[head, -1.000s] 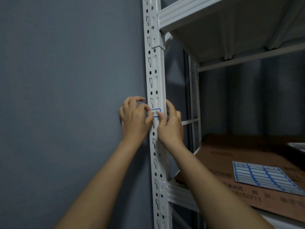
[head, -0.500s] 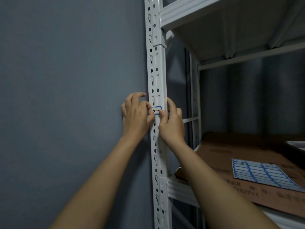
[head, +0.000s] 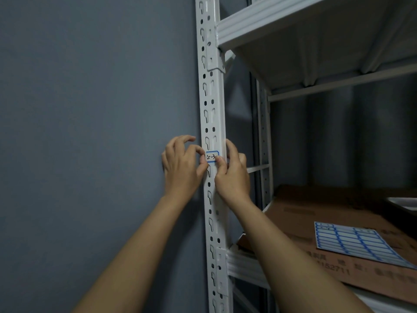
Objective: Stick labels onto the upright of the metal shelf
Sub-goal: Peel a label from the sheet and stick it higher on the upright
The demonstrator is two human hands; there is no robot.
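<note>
- The left hand [head: 181,168] pressed its thumb tip against the left edge of a small blue-bordered label [head: 211,156], while its other fingers curled loosely beside the post without holding anything.
- The right hand [head: 232,175] pressed its thumb on the label's lower right corner, and its remaining fingers wrapped round the right edge of the upright [head: 213,114], gripping it.
- The label lay flat on the front face of the white perforated upright, between the two thumbs, with dark handwriting on it that was partly covered and could not be read in full.
- The upright stood vertical just beside a grey wall [head: 90,109], and both forearms reached up to it from below.
- An upper shelf [head: 293,26] joined the upright above the hands, and a lower shelf beam [head: 246,265] joined it below them.
- A flattened brown cardboard sheet [head: 316,213] lay on the lower shelf, well to the right of the hands.
- A label sheet [head: 352,242] with blue-bordered blank stickers rested on top of the cardboard, well apart from the upright.
</note>
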